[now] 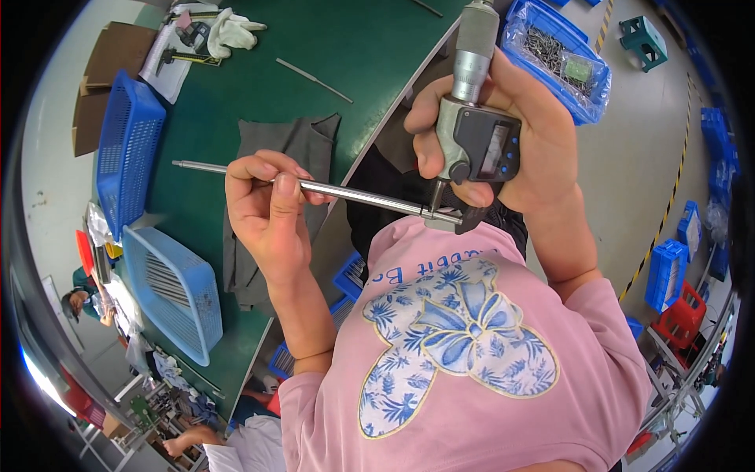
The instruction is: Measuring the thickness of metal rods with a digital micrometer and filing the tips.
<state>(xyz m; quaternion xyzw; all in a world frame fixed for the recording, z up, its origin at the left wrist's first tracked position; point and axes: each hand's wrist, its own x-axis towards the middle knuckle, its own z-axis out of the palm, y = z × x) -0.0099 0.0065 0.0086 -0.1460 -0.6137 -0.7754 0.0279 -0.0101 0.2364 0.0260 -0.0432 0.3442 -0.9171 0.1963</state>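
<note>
Left grip [271,200] pinches a steel rod [346,191]; right grip [503,134] clasps a digital micrometer [476,134] near a blue bin [543,23].

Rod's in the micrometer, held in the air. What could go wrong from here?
1. The left hand pinches the steel rod near mid-length, its far end unsupported; it may tilt in the micrometer's jaws and skew the reading.
2. Both are held over the lap, off the green bench; a slip by the right hand could drop them.
</note>
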